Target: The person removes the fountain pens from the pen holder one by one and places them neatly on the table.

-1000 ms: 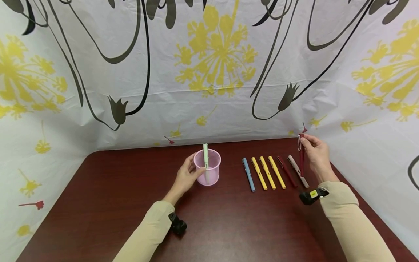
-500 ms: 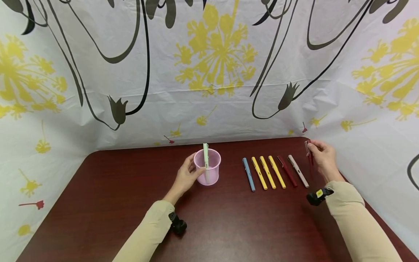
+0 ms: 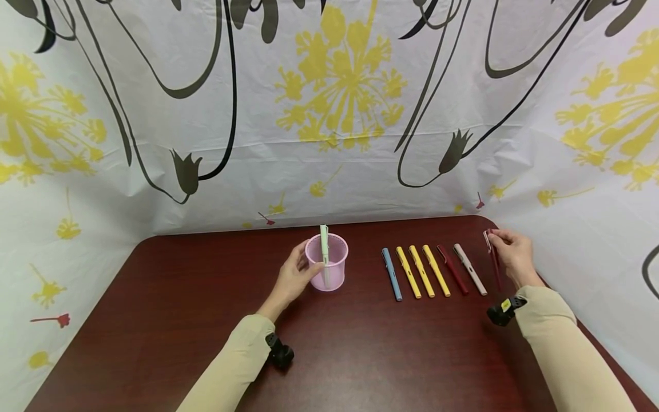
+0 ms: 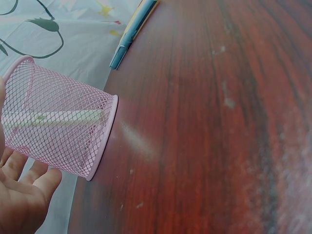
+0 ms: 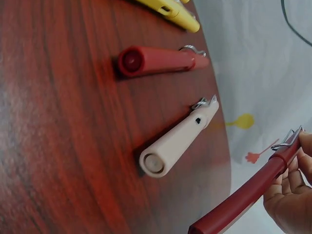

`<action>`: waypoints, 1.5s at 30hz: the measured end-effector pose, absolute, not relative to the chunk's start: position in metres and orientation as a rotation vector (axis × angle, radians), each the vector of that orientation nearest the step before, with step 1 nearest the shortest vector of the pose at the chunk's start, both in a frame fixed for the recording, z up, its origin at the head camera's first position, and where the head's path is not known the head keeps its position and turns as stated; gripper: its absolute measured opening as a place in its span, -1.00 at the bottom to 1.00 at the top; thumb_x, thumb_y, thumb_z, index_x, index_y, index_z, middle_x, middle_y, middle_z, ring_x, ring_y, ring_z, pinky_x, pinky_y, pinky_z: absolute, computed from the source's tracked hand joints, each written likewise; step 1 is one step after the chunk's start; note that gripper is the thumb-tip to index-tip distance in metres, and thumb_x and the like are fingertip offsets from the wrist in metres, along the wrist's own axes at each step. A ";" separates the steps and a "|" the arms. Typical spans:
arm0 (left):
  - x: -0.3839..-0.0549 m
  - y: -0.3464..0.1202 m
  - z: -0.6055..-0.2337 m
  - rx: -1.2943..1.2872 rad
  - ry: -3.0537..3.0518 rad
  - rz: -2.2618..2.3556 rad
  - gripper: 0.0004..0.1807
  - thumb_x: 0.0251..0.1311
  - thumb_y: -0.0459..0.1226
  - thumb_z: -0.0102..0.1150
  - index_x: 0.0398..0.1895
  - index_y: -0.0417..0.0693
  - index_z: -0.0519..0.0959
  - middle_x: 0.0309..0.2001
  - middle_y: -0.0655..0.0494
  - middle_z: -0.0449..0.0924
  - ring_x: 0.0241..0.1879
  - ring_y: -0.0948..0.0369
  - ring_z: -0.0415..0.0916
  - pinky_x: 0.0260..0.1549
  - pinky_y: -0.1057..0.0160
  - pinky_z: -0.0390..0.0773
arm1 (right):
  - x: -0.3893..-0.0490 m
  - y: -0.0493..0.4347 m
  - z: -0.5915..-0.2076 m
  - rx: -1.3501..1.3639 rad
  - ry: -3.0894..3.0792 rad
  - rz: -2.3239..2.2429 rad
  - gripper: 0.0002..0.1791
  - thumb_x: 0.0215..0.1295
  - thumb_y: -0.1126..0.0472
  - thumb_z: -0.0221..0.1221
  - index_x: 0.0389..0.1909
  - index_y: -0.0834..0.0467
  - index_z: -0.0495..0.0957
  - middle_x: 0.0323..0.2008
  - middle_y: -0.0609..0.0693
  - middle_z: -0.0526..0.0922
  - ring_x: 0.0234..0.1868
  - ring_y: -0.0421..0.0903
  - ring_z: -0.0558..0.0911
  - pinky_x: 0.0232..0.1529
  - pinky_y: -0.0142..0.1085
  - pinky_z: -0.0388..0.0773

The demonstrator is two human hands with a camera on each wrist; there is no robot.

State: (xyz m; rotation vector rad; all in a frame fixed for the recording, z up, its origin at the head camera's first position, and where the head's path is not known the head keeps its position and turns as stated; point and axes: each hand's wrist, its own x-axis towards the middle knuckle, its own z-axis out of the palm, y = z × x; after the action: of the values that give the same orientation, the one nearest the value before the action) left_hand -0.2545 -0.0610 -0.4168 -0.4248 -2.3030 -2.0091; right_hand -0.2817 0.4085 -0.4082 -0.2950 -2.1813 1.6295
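Observation:
My left hand grips the side of a pink mesh pen cup, thumb across the front of it. Inside the cup stands a pale green pen, its clip end above the rim. At the table's far right, my right hand pinches a dark red pen by its capped end, and the pen's other end points down toward the table. Whether that lower end touches the wood I cannot tell. Just left of it lies a pale grey pen, and beyond that a second dark red pen.
Farther left in the same row lie several yellow pens and a blue pen. The brown wooden table meets a patterned white cloth along its back and sides.
My right hand has moved right and toward me with the dark red pen, from over the grey pen to the right of it. The left hand and cup have stayed put.

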 end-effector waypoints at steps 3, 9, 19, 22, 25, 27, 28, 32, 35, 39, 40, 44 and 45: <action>-0.255 -0.061 -0.417 -0.420 -2.309 -2.001 -0.28 0.13 -0.39 0.25 0.34 -0.34 0.17 0.28 -0.37 0.27 0.29 -0.21 0.22 0.25 -0.12 0.27 | -0.283 0.412 -0.412 -0.317 -2.267 1.574 -0.86 0.29 0.26 0.12 -0.37 -0.04 0.61 -0.58 -0.51 0.51 -0.55 -0.52 0.47 -0.57 -0.64 0.42; -0.257 -0.060 -0.419 -0.407 -2.307 -2.025 -0.27 0.13 -0.39 0.25 0.35 -0.32 0.16 0.29 -0.35 0.26 0.29 -0.20 0.22 0.25 -0.08 0.29 | -0.287 0.418 -0.419 -0.343 -2.396 1.525 -0.80 0.31 0.13 0.12 -0.15 0.14 0.59 -0.52 -0.53 0.46 -0.49 -0.54 0.45 -0.53 -0.61 0.43; -0.258 -0.060 -0.419 -0.400 -2.302 -2.030 -0.27 0.13 -0.40 0.25 0.35 -0.32 0.16 0.29 -0.35 0.26 0.28 -0.21 0.23 0.24 -0.08 0.30 | -0.296 0.423 -0.430 -0.366 -2.526 1.407 -0.50 0.35 0.15 0.07 0.08 0.53 0.41 -0.56 -0.55 0.42 -0.56 -0.48 0.38 -0.61 -0.52 0.37; -0.258 -0.060 -0.419 -0.402 -2.298 -2.035 -0.28 0.13 -0.41 0.25 0.35 -0.33 0.16 0.28 -0.35 0.27 0.28 -0.21 0.23 0.24 -0.07 0.30 | -0.298 0.422 -0.431 -0.358 -2.550 1.391 -0.49 0.36 0.17 0.05 0.10 0.56 0.37 -0.58 -0.58 0.39 -0.55 -0.49 0.37 -0.59 -0.54 0.38; -0.258 -0.060 -0.419 -0.409 -2.293 -2.040 -0.28 0.13 -0.42 0.24 0.34 -0.34 0.16 0.28 -0.36 0.27 0.28 -0.21 0.24 0.24 -0.07 0.31 | -0.299 0.421 -0.432 -0.364 -2.566 1.379 -0.49 0.36 0.17 0.05 0.09 0.55 0.38 -0.57 -0.58 0.37 -0.53 -0.50 0.36 -0.56 -0.54 0.39; -0.258 -0.060 -0.420 -0.409 -2.294 -2.039 -0.28 0.13 -0.42 0.24 0.34 -0.34 0.15 0.28 -0.36 0.27 0.28 -0.21 0.24 0.24 -0.07 0.31 | -0.299 0.421 -0.433 -0.385 -2.582 1.365 -0.49 0.36 0.15 0.05 0.09 0.54 0.39 -0.56 -0.58 0.36 -0.50 -0.50 0.35 -0.54 -0.54 0.39; -0.258 -0.060 -0.420 -0.410 -2.295 -2.040 -0.28 0.13 -0.41 0.24 0.34 -0.34 0.15 0.28 -0.36 0.26 0.28 -0.21 0.24 0.24 -0.06 0.31 | -0.300 0.422 -0.434 -0.399 -2.592 1.355 -0.49 0.35 0.14 0.05 0.08 0.53 0.40 -0.56 -0.57 0.35 -0.50 -0.49 0.34 -0.54 -0.54 0.39; -0.259 -0.060 -0.421 -0.413 -2.292 -2.044 -0.28 0.13 -0.42 0.24 0.34 -0.34 0.15 0.29 -0.36 0.26 0.29 -0.20 0.23 0.25 -0.06 0.30 | -0.301 0.423 -0.438 -0.469 -2.639 1.268 -0.50 0.35 0.10 0.06 0.06 0.48 0.45 -0.50 -0.39 0.48 -0.42 -0.36 0.36 -0.51 -0.51 0.38; -0.258 -0.060 -0.421 -0.417 -2.286 -2.050 -0.28 0.13 -0.43 0.24 0.34 -0.35 0.15 0.29 -0.36 0.26 0.29 -0.20 0.22 0.26 -0.07 0.28 | -0.302 0.423 -0.440 -0.526 -2.658 1.215 -0.50 0.34 0.07 0.07 0.04 0.45 0.48 -0.28 0.08 0.64 -0.27 -0.14 0.42 -0.44 -0.47 0.35; -0.257 -0.059 -0.420 -0.419 -2.279 -2.060 -0.28 0.13 -0.43 0.23 0.34 -0.36 0.15 0.29 -0.38 0.25 0.29 -0.22 0.20 0.26 -0.08 0.27 | -0.302 0.422 -0.442 -0.589 -2.658 1.191 -0.51 0.33 0.06 0.06 0.01 0.42 0.50 0.12 0.39 0.44 -0.04 0.13 0.40 -0.29 -0.38 0.30; -0.257 -0.059 -0.419 -0.417 -2.277 -2.064 -0.28 0.13 -0.43 0.23 0.34 -0.36 0.15 0.29 -0.38 0.24 0.29 -0.22 0.20 0.27 -0.08 0.26 | -0.302 0.421 -0.442 -0.591 -2.656 1.193 -0.52 0.34 0.07 0.06 0.01 0.42 0.50 0.13 0.39 0.43 -0.02 0.16 0.39 -0.26 -0.35 0.29; -0.256 -0.059 -0.418 -0.411 -2.280 -2.061 -0.28 0.13 -0.43 0.23 0.34 -0.36 0.14 0.29 -0.38 0.24 0.29 -0.24 0.20 0.26 -0.09 0.26 | -0.303 0.418 -0.443 -0.566 -2.628 1.192 -0.56 0.33 0.12 0.06 -0.03 0.45 0.52 -0.30 0.17 0.65 -0.01 0.19 0.39 -0.16 -0.23 0.31; -0.255 -0.059 -0.418 -0.410 -2.284 -2.056 -0.28 0.13 -0.42 0.24 0.34 -0.36 0.14 0.29 -0.39 0.24 0.29 -0.24 0.20 0.26 -0.09 0.27 | -0.303 0.417 -0.443 -0.556 -2.627 1.189 -0.57 0.33 0.13 0.06 -0.04 0.46 0.51 -0.33 0.18 0.65 0.00 0.22 0.38 -0.12 -0.16 0.33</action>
State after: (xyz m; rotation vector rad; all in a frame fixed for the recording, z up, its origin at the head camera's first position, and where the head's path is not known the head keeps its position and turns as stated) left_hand -0.2555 -0.0586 -0.4183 -0.4097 -2.2840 -2.0557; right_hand -0.3034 0.4174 -0.4431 -0.5558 -2.6270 1.1887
